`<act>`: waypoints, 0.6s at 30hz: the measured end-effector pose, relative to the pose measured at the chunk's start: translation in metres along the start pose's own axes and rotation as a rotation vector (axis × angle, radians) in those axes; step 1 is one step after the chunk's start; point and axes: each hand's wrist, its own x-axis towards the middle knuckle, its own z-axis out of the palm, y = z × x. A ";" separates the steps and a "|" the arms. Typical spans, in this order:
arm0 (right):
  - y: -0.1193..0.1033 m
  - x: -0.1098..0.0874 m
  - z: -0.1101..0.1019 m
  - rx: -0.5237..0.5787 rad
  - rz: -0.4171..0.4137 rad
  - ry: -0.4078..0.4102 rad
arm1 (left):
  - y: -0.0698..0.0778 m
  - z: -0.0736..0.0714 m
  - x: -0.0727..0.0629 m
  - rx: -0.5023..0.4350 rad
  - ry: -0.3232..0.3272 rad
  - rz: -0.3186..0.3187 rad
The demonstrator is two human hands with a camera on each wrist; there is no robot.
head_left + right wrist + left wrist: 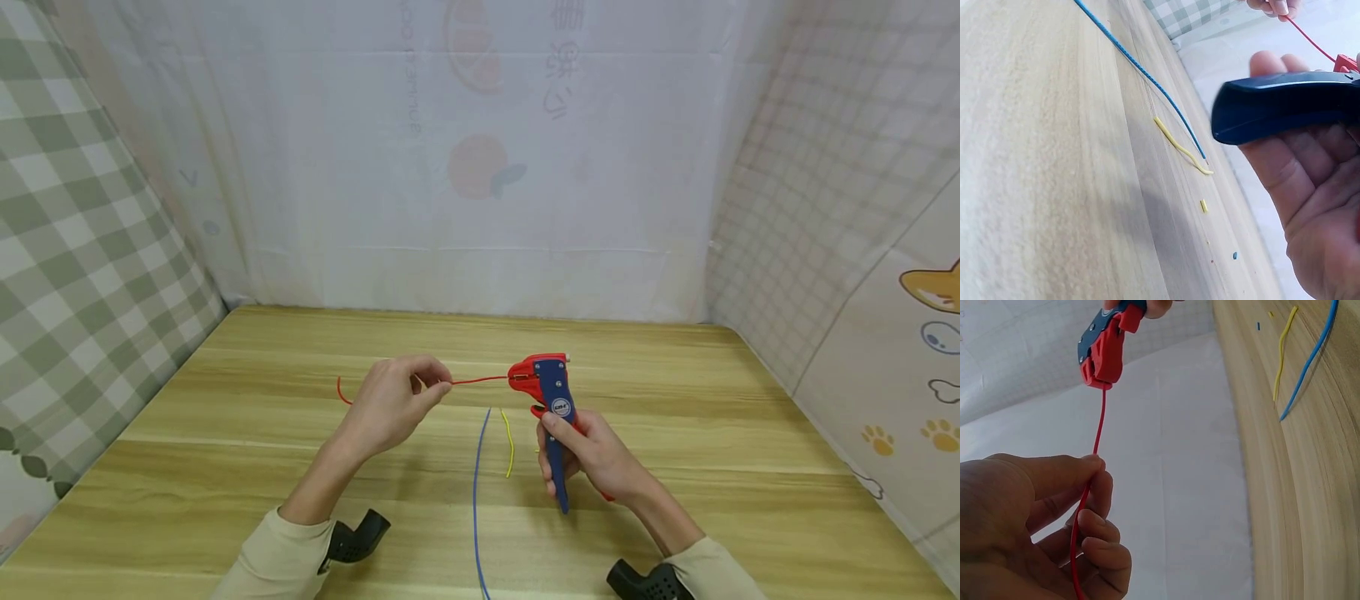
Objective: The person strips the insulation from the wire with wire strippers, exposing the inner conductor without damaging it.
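Observation:
My left hand pinches a red wire between thumb and forefinger. From the fingertips the wire runs right, its end in the nose of a red and blue wire stripper; its other end curls out left behind the hand. In the left wrist view the wire stretches from the pinch up to the tool's red jaws, and its tail passes across the curled fingers. My right hand grips the stripper by its handles, thumb on the near side. In the right wrist view the dark blue handle lies across the fingers.
On the wooden table lie a long blue wire and a short yellow wire, below and between the hands. Small yellow and blue scraps are scattered nearby. A white cloth wall stands behind the table.

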 end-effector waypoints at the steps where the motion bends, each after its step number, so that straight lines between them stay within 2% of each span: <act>1: 0.000 0.000 0.000 0.003 0.001 -0.003 | 0.000 0.000 0.000 -0.002 -0.002 -0.002; 7: -0.001 0.000 -0.002 0.011 0.006 -0.022 | -0.001 0.000 0.000 -0.004 0.000 -0.011; 18: 0.000 -0.001 -0.005 0.004 0.031 -0.012 | 0.001 0.001 0.002 0.026 0.007 -0.001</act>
